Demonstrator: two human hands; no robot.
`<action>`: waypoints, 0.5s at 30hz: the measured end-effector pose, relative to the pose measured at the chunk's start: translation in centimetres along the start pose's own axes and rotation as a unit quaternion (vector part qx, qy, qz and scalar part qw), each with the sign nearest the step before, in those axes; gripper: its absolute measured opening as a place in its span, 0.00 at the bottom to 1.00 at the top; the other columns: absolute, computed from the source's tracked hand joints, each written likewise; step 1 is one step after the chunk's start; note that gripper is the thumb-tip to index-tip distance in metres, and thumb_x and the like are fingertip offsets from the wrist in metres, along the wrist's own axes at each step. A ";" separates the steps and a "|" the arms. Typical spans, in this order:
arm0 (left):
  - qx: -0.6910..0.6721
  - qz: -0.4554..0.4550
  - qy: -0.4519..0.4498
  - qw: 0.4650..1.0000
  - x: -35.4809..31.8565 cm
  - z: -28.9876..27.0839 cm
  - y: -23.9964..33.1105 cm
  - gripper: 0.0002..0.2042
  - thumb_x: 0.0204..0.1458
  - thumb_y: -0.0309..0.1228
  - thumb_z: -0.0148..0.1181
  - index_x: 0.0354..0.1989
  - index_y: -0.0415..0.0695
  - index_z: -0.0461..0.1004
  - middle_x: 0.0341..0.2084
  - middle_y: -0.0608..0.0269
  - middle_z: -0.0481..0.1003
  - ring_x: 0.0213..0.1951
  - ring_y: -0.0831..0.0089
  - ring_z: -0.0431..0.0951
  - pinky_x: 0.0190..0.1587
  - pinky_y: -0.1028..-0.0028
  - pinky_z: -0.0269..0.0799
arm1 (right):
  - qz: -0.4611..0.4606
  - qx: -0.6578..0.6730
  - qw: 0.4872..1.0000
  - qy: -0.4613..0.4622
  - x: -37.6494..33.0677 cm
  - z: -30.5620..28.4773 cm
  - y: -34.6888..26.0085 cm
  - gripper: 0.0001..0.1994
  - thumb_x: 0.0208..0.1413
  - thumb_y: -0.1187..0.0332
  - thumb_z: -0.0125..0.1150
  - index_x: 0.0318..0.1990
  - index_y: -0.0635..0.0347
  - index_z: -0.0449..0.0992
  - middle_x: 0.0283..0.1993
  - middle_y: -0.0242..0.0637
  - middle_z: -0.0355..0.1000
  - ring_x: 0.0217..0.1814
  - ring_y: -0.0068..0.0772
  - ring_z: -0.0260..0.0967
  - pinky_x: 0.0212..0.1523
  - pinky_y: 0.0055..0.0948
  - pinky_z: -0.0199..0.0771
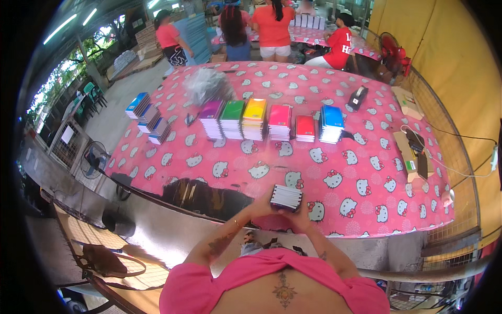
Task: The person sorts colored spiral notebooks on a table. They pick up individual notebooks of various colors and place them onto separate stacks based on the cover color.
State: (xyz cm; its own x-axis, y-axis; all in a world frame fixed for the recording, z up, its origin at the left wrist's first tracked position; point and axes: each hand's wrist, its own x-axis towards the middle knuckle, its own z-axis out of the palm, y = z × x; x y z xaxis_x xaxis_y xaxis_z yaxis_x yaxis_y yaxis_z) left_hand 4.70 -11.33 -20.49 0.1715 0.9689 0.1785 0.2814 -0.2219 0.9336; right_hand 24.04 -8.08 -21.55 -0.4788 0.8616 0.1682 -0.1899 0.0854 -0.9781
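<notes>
While the view looks down from the person's head, both bare hands meet at the near edge of a long table [366, 172] covered in a pink cloth printed with white cartoon cats. The left hand [261, 208] and the right hand [298, 217] are closed around a small stack of notebooks [286, 197], holding it from either side just above the table's front edge, with the white page edges facing the camera. The fingers are wrapped snugly on the stack, though how tightly they press cannot be told.

Farther back on the table, well apart from the hands, a row of notebook piles stands side by side: a purple pile [211, 119], a green pile [232, 119], a yellow and orange pile [254, 119], a pink pile [280, 122], a red pile [305, 128] and a blue pile [331, 124]. To the left of the row lies a slanted heap of blue-covered notebooks [148, 119]. Behind the purple pile sits a crumpled clear plastic bag [208, 85]. A black tape dispenser [357, 98] rests to the right of the row, and flat cardboard boxes [410, 152] lie along the right edge of the table.

At a second table in the background, several people in red and orange shirts [273, 29] are gathered.
</notes>
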 end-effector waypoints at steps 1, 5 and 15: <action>0.000 -0.005 0.004 1.000 0.0 -0.9 0.7 0.41 0.37 0.34 0.77 0.60 0.39 0.58 0.53 0.51 0.70 0.56 0.63 0.71 0.59 0.64 0.66 | 0.021 0.009 0.999 -0.031 0.1 -0.4 -0.2 0.37 0.43 0.75 0.77 0.58 0.61 0.57 0.58 0.42 0.67 0.61 0.33 0.66 0.61 0.35 0.68; 0.053 -0.108 -0.127 0.984 1.6 -3.5 5.7 0.44 0.37 0.29 0.74 0.64 0.36 0.55 0.59 0.50 0.66 0.62 0.61 0.66 0.64 0.65 0.61 | 0.035 -0.020 0.997 -0.065 0.8 -1.3 -0.1 0.39 0.43 0.75 0.77 0.61 0.61 0.56 0.59 0.41 0.67 0.62 0.32 0.66 0.62 0.35 0.68; 0.474 0.099 -0.060 0.873 2.1 1.9 10.7 0.55 0.37 0.49 0.74 0.70 0.34 0.47 0.68 0.36 0.51 0.70 0.43 0.51 0.70 0.48 0.45 | -0.102 -0.074 0.990 -0.067 1.8 -1.7 -1.1 0.36 0.48 0.77 0.69 0.64 0.64 0.56 0.61 0.45 0.65 0.63 0.37 0.65 0.63 0.37 0.66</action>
State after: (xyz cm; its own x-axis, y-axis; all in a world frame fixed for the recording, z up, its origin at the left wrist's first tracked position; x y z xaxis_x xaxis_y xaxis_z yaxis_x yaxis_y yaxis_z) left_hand 9.90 -11.93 -10.73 0.3869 0.8953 0.2208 0.8804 -0.4298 0.2003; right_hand 24.80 -5.77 -20.40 -0.5552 0.7450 0.3698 -0.1718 0.3323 -0.9274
